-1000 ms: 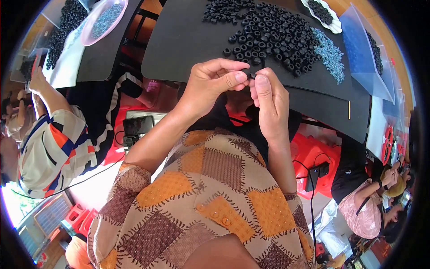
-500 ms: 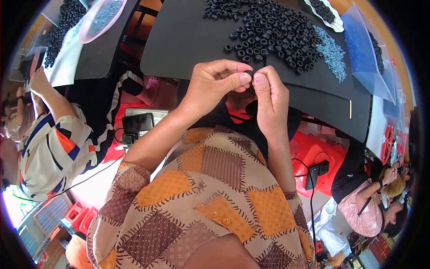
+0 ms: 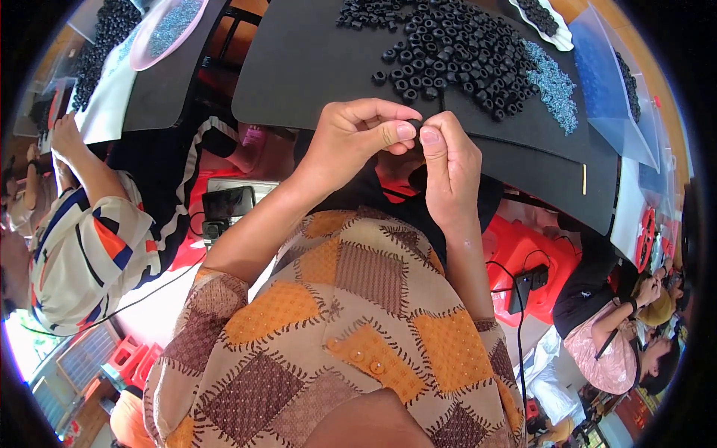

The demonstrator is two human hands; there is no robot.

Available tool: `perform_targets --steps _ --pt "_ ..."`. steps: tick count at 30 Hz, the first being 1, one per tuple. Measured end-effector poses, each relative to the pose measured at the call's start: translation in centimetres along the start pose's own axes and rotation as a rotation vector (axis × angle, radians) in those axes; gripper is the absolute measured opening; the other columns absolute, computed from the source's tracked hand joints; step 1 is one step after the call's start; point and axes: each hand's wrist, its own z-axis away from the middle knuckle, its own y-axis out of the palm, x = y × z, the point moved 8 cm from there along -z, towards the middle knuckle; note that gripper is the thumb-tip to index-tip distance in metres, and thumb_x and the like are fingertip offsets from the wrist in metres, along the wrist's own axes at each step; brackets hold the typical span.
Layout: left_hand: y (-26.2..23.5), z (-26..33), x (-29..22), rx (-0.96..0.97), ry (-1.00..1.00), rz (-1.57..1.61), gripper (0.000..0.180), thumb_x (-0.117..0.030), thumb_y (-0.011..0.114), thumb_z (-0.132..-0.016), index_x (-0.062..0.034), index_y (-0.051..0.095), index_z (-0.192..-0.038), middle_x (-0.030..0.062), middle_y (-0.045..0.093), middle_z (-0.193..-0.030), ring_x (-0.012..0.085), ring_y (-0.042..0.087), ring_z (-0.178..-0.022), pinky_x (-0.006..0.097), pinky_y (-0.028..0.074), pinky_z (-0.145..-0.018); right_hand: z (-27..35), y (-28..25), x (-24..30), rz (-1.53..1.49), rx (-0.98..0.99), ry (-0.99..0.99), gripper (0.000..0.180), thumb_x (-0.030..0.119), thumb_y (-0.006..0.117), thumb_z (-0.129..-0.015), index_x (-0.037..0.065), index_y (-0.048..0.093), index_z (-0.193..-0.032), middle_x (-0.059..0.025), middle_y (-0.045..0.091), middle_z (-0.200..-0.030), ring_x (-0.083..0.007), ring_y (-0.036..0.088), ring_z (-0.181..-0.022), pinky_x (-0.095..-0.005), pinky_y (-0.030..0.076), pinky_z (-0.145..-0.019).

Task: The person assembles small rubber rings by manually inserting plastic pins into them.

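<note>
My left hand (image 3: 357, 142) is closed in a pinch just off the near edge of the black table. Between its fingertips shows a small black bead (image 3: 417, 124), mostly covered by the fingers. Close beside it, my right hand (image 3: 452, 168) also pinches, thumb pressed to the curled forefinger; whatever it grips is hidden. The fingertips of both hands almost meet. Just beyond them lies a wide heap of black beads (image 3: 467, 63) with large holes. Tiny blue beads (image 3: 554, 88) form a smaller pile to its right.
A yellow stick (image 3: 584, 179) lies at the table's (image 3: 299, 75) right side. Back right are a white dish (image 3: 564, 39) of black beads and a clear plastic bin (image 3: 612, 89). A pink tray (image 3: 142, 56) holds blue beads at left. Other people sit on both sides.
Both hands keep their pinch and have barely shifted, with the right thumb slightly lower. The bead heaps look the same.
</note>
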Motion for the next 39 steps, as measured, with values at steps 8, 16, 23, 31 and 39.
perform_targets --steps 8,16,23,31,39 --pt "-0.2 0.2 0.0 0.077 -0.073 -0.029 0.021 -0.012 0.069 -0.092 0.0006 0.071 -0.109 0.0049 0.071 -0.087 0.0085 0.064 -0.075 0.023 0.054 -0.073 0.3 0.2 0.4 0.091 0.008 -0.138 0.023 0.018 0.054 -0.099 0.001 0.054 -0.084 -0.0111 0.052 -0.071 -0.0263 0.052 -0.062 -0.0339 0.042 -0.059" --pt "-0.3 0.2 -0.5 0.172 -0.027 0.020 0.020 -0.012 0.070 -0.091 -0.0001 0.070 -0.107 0.0043 0.069 -0.087 0.0090 0.063 -0.076 0.024 0.054 -0.072 0.1 0.4 -1.3 -0.201 0.173 -0.013 0.020 0.018 0.063 -0.095 0.002 0.056 -0.086 -0.0055 0.054 -0.076 -0.0160 0.052 -0.067 -0.0290 0.043 -0.063" --pt "0.0 0.3 -2.2 0.279 -0.049 0.115 0.045 -0.012 0.074 -0.088 -0.0050 0.047 -0.122 0.0060 0.067 -0.085 0.0106 0.064 -0.074 0.024 0.054 -0.067 -0.8 0.5 1.9 -0.239 0.266 -0.209 0.027 0.017 0.069 -0.089 0.002 0.066 -0.111 -0.0088 0.058 -0.109 -0.0171 0.060 -0.088 -0.0300 0.049 -0.081" --pt "0.3 0.8 -2.1 0.381 -0.074 0.224 0.047 -0.010 0.075 -0.087 -0.0036 0.045 -0.123 0.0073 0.066 -0.083 0.0112 0.065 -0.072 0.025 0.055 -0.066 0.5 1.0 4.0 -0.090 0.247 -0.276 0.031 0.016 0.069 -0.088 0.002 0.067 -0.115 -0.0089 0.059 -0.115 -0.0216 0.059 -0.093 -0.0307 0.049 -0.081" --pt "0.7 1.5 -2.2 0.435 -0.127 0.149 0.061 -0.019 0.083 -0.080 -0.0052 0.046 -0.125 0.0048 0.068 -0.087 0.0065 0.063 -0.071 0.020 0.053 -0.064 1.1 0.7 4.9 -0.020 0.243 -0.362 0.026 0.013 0.070 -0.085 0.001 0.069 -0.108 -0.0099 0.063 -0.108 -0.0233 0.062 -0.093 -0.0317 0.051 -0.079"
